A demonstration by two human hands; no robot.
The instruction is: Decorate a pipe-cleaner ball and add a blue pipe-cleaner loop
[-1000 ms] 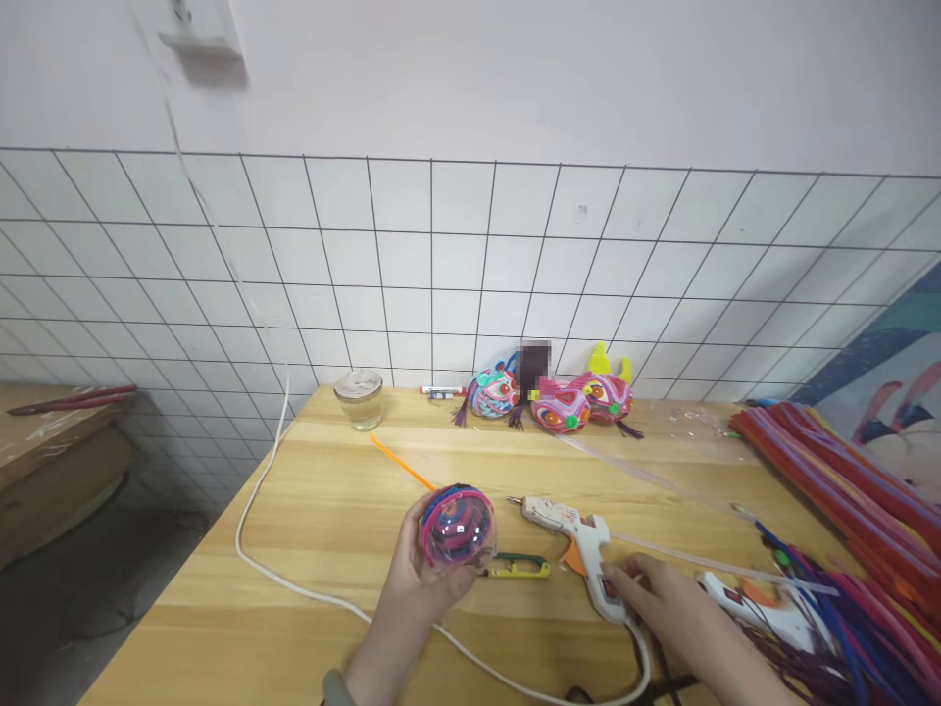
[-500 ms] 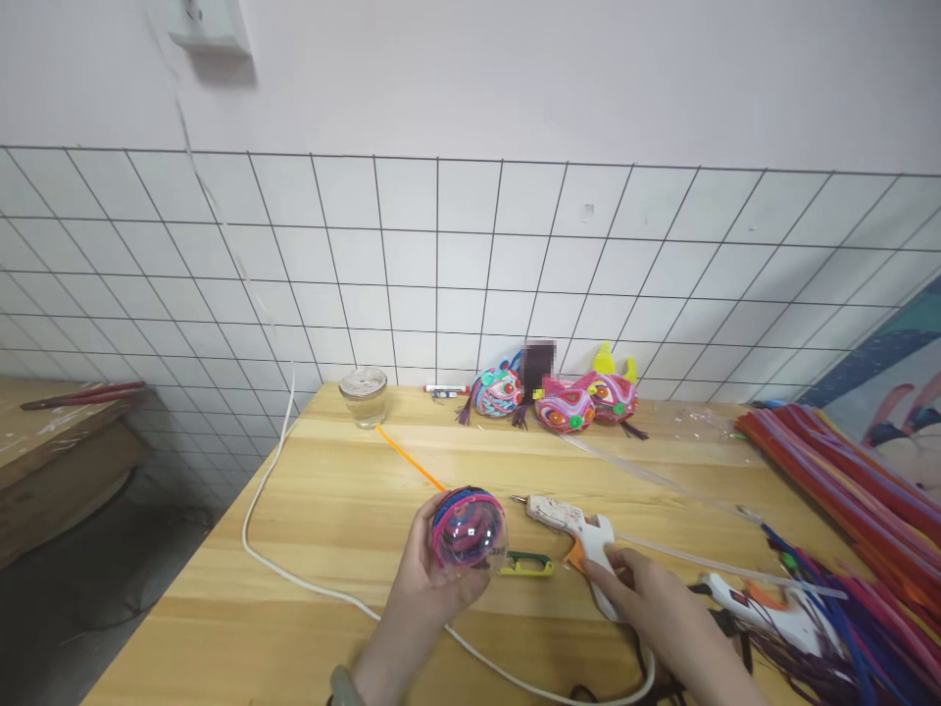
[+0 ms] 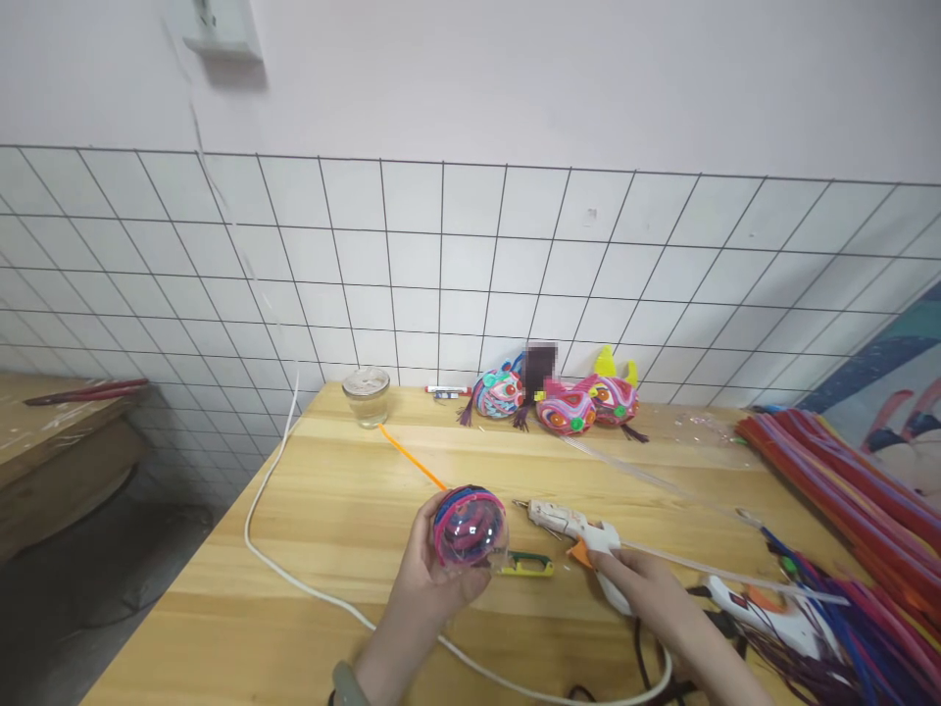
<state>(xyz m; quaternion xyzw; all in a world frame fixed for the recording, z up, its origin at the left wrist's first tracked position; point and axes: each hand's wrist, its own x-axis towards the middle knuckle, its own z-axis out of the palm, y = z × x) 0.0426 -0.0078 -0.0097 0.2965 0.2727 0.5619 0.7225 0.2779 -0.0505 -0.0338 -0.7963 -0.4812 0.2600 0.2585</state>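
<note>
Ball (image 3: pixel 470 527) of coiled pipe cleaners, partly wrapped.
Left hand (image 3: pixel 430 574) is gripping it; right hand (image 3: pixel 641 586) is clenching the glue gun (image 3: pixel 577 531) just beside.

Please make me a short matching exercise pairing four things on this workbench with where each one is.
Things:
1. clear ball
2. glue gun
3. glass jar
4. green snips

Places:
A. far left of the table, near the wall
B. in the left hand
C. flat on the table between the hands
D. under the right hand

Pairs: 1-B, 2-D, 3-A, 4-C
</note>
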